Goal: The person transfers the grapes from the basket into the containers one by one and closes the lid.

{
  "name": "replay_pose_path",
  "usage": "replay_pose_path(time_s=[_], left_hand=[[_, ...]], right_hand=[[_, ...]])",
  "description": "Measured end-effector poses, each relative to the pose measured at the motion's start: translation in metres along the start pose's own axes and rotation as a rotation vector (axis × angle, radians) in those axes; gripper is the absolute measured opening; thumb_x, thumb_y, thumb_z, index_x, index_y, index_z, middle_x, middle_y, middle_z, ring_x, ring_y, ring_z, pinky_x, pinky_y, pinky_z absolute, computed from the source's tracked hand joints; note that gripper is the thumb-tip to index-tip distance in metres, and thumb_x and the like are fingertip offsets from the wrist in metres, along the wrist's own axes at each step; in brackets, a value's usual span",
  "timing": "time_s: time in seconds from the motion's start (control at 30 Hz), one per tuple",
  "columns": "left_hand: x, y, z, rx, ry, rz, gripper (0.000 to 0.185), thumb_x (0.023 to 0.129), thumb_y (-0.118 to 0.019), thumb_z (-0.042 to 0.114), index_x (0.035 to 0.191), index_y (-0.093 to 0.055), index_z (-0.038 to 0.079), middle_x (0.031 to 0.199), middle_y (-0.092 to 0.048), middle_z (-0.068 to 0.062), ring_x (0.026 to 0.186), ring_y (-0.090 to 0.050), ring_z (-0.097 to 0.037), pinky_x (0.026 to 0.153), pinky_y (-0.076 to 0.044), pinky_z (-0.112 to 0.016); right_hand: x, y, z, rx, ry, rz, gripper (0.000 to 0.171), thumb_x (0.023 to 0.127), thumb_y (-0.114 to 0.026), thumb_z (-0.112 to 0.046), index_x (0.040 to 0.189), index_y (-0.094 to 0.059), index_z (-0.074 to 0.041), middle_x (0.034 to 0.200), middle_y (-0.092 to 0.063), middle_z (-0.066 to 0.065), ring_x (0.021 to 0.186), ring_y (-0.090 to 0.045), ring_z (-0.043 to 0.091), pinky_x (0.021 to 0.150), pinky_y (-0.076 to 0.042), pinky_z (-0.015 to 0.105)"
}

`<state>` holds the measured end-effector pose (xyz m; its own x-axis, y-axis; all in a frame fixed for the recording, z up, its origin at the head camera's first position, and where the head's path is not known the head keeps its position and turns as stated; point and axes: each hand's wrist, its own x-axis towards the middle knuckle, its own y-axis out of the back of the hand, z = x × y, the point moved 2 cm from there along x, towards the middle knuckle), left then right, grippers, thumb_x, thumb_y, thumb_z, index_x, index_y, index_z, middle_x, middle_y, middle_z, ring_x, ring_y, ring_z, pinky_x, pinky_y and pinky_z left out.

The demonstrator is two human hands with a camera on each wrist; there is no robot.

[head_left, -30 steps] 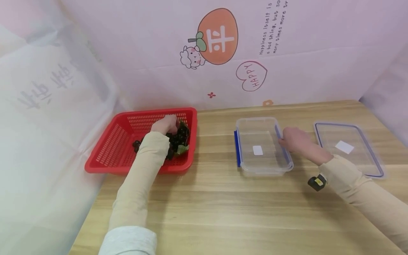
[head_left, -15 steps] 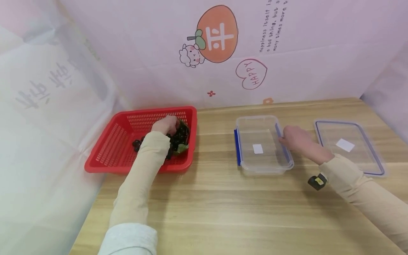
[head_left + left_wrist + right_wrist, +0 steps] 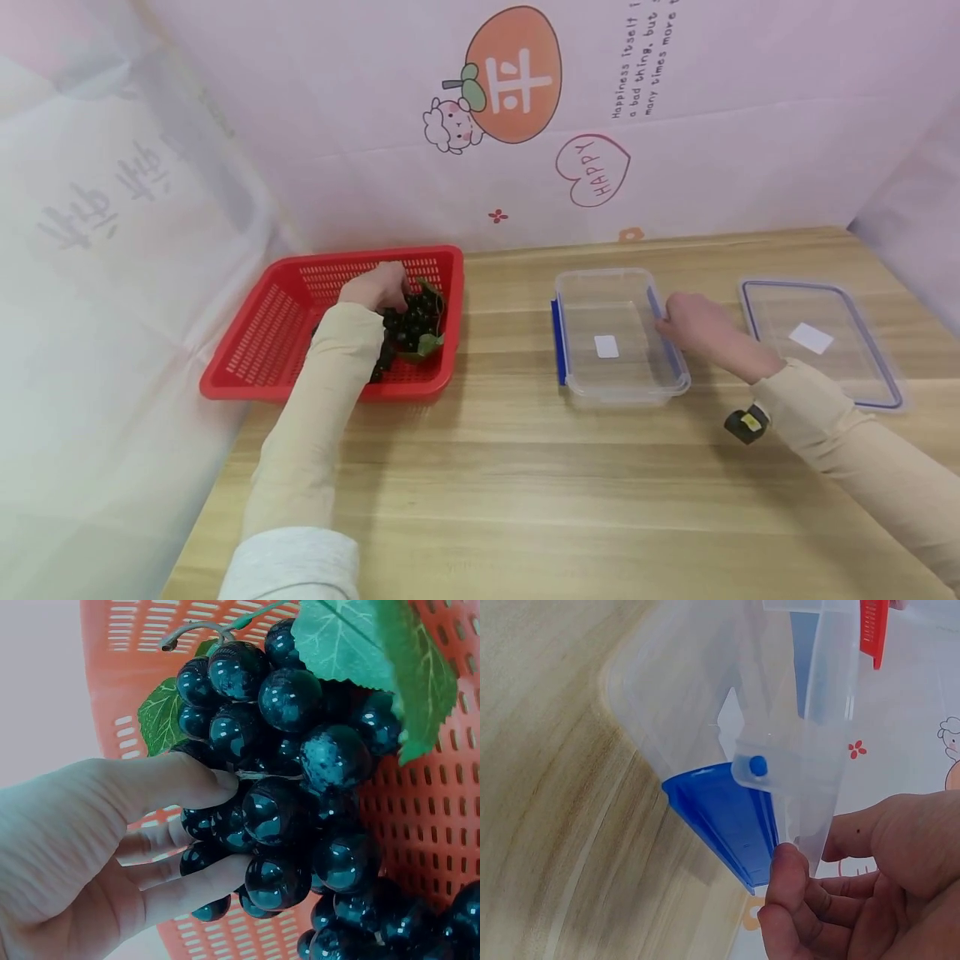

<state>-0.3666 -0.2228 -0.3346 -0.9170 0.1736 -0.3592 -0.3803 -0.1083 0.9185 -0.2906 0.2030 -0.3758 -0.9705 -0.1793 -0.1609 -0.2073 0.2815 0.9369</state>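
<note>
In the head view my left hand [image 3: 375,286] reaches into the red slotted basket [image 3: 238,348] at the left. A bunch of dark, glossy grapes [image 3: 277,814] with green leaves [image 3: 345,641] lies there; in the left wrist view my thumb presses its top while my fingers curl round its near side. More dark grapes [image 3: 390,926] lie beside it. Over at the right, my right hand [image 3: 697,327] pinches the rim of a clear plastic food container [image 3: 622,392]. The right wrist view shows thumb and fingers at that rim, right by a blue latch [image 3: 727,817].
Right of the container lies its clear lid [image 3: 855,367] with a blue seal, flat on the wooden table [image 3: 510,492]. A printed pink cloth [image 3: 360,108] stands behind the table, and a whitish cloth [image 3: 97,333] hangs along the left side.
My left hand has shifted slightly left in the basket, and the grapes appear to have moved a little with it. The right hand and the container have kept their places.
</note>
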Motion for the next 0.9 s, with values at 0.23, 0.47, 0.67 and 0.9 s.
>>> replay_pose_path(time_s=[0.23, 0.47, 0.67, 0.9], left_hand=[[-0.003, 0.009, -0.003, -0.015, -0.017, 0.026, 0.032, 0.086, -0.064, 0.009, 0.117, -0.063, 0.002, 0.117, -0.062, -0.017, 0.081, -0.061, -0.024, 0.069, -0.055, -0.037], [-0.011, 0.02, -0.003, 0.001, -0.016, 0.035, 0.031, 0.086, -0.063, 0.008, 0.116, -0.064, 0.0, 0.118, -0.063, -0.018, 0.083, -0.064, -0.027, 0.077, -0.055, -0.042], [-0.016, 0.028, -0.004, -0.009, -0.027, 0.043, 0.034, 0.087, -0.063, 0.008, 0.12, -0.062, -0.001, 0.123, -0.06, -0.021, 0.095, -0.065, -0.033, 0.078, -0.056, -0.041], [-0.019, 0.034, -0.004, -0.008, -0.035, 0.066, 0.035, 0.085, -0.063, 0.007, 0.119, -0.063, -0.002, 0.124, -0.06, -0.022, 0.09, -0.067, -0.033, 0.072, -0.056, -0.038]], right_hand=[[0.0, -0.001, 0.001, -0.001, 0.005, 0.003, 0.028, 0.092, -0.048, -0.016, 0.069, -0.053, -0.001, 0.057, -0.052, 0.006, 0.051, -0.05, 0.016, 0.045, -0.039, 0.026], [0.001, -0.001, 0.0, -0.012, 0.002, 0.005, 0.028, 0.092, -0.048, -0.016, 0.069, -0.052, -0.001, 0.059, -0.051, 0.007, 0.052, -0.05, 0.017, 0.045, -0.039, 0.026], [0.0, 0.001, -0.001, -0.005, 0.003, 0.008, 0.028, 0.092, -0.048, -0.016, 0.069, -0.051, -0.002, 0.058, -0.051, 0.006, 0.051, -0.049, 0.017, 0.045, -0.039, 0.026], [-0.001, 0.0, -0.001, 0.003, -0.005, -0.005, 0.028, 0.092, -0.047, -0.016, 0.07, -0.052, 0.0, 0.058, -0.054, 0.008, 0.05, -0.051, 0.017, 0.045, -0.041, 0.026]])
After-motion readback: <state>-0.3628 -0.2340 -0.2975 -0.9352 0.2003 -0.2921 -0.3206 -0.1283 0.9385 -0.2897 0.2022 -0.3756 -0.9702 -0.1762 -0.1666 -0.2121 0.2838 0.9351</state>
